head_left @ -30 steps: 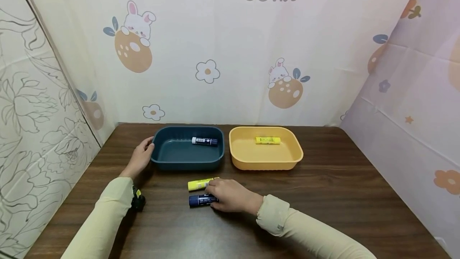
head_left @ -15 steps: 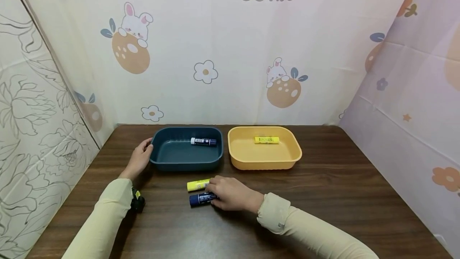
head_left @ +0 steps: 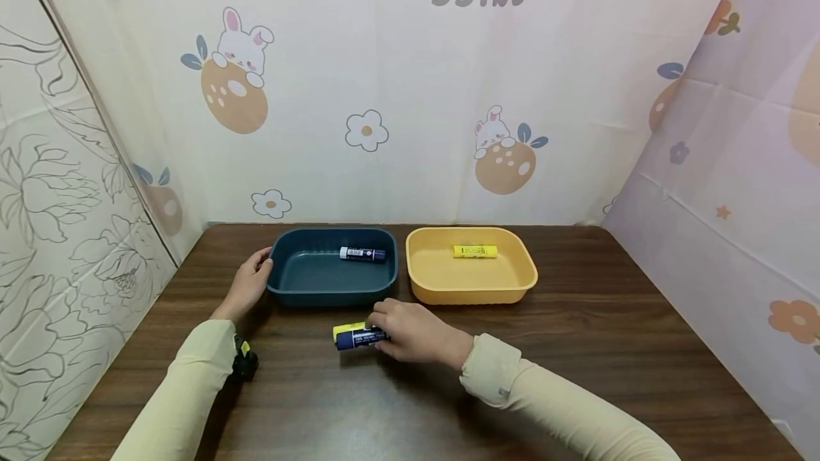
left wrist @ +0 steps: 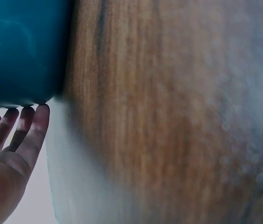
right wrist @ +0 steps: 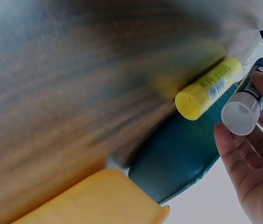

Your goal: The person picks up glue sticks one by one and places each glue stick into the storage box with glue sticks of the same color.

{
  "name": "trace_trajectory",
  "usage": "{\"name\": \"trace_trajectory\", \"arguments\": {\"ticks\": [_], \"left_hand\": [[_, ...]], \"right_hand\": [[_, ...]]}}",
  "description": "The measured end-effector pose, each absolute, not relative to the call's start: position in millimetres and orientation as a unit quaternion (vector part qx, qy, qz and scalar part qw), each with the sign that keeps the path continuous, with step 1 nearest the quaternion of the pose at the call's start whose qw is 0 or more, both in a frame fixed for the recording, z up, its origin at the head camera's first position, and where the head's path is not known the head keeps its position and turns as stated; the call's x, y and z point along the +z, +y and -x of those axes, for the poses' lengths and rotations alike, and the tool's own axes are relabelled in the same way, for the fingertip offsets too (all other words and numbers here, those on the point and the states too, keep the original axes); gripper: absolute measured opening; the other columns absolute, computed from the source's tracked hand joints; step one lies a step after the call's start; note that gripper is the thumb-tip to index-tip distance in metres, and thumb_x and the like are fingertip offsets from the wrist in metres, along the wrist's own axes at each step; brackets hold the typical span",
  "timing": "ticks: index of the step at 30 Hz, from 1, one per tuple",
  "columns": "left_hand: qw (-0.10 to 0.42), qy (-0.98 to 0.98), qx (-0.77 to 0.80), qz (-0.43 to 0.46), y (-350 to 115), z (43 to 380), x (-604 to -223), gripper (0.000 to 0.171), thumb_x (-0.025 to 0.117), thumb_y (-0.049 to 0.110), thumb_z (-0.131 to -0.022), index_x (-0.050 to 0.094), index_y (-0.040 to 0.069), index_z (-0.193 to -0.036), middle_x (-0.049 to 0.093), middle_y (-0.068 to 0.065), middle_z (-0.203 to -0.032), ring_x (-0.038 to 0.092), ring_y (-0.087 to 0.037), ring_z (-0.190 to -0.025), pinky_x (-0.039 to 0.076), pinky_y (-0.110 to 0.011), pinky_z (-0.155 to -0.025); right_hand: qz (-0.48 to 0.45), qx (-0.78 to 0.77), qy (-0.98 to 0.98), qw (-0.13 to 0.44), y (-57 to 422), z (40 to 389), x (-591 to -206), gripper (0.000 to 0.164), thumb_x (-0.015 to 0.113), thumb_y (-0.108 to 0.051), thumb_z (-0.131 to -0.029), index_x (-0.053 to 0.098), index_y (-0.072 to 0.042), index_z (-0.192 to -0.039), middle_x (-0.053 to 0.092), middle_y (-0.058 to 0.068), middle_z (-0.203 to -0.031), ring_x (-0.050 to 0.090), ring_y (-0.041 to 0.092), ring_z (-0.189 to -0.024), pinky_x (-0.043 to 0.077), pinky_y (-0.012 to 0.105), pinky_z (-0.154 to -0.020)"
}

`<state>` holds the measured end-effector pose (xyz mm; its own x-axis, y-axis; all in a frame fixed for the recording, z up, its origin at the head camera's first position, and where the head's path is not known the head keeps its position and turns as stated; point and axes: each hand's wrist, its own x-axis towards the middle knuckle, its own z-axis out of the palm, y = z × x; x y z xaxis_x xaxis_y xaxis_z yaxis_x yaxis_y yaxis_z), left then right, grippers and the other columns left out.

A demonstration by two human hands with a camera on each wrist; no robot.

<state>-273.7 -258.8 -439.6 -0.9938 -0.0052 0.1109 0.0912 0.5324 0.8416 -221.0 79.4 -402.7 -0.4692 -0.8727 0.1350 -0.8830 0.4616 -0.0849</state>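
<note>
My right hand (head_left: 413, 331) pinches a dark blue glue stick (head_left: 360, 338) with a whitish end between thumb and fingers, just above the table. In the right wrist view the glue stick (right wrist: 247, 102) shows its pale end, with the thumb on one side. Right behind it lies a yellow glue stick (head_left: 346, 329), partly hidden in the head view. My left hand (head_left: 246, 282) is at the left side of a dark teal basket (head_left: 333, 298). In the left wrist view the fingertips (left wrist: 40, 114) touch the basket's outer wall (left wrist: 24, 56), fairly straight.
A yellow basket (head_left: 474, 296) stands right of the teal one, with another yellow glue stick (head_left: 475, 251) in it. A blue-and-white glue stick (head_left: 362, 254) lies inside the teal basket. Behind the brown table (head_left: 608, 347) hangs a printed curtain (head_left: 410, 55).
My right hand has lifted the dark blue glue stick off the table and moved it slightly away from me, across the yellow one. My left hand has stayed at the teal basket.
</note>
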Motion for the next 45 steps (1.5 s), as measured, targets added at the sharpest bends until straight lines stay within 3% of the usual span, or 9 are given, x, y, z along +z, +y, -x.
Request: {"name": "trace_trajectory", "arguments": {"ticks": [33, 45], "left_hand": [[0.053, -0.87, -0.489, 0.02, -257.8, 273.9, -439.4, 0.049, 0.029, 0.021, -0.105, 0.026, -0.008, -0.146, 0.032, -0.031, -0.144, 0.032, -0.042, -0.131, 0.028, -0.055, -0.105], [0.055, -0.87, -0.49, 0.019, -258.4, 273.9, -439.7, 0.049, 0.03, 0.022, -0.105, 0.027, -0.007, -0.146, 0.033, -0.03, -0.144, 0.033, -0.042, -0.13, 0.029, -0.054, -0.105]], "right_hand": [[-0.489, 0.072, -0.864, 0.099, 67.1, 245.6, -355.0, 0.027, 0.069, -0.022, -0.088, 0.066, -0.01, -0.112, 0.062, 0.0, -0.105, 0.056, 0.01, -0.092, 0.05, 0.022, -0.081], [-0.478, 0.069, -0.868, 0.117, 47.8, 270.0, -345.2, 0.028, 0.07, -0.022, -0.087, 0.065, -0.01, -0.112, 0.061, 0.001, -0.101, 0.051, 0.012, -0.084, 0.049, 0.022, -0.074]]}}
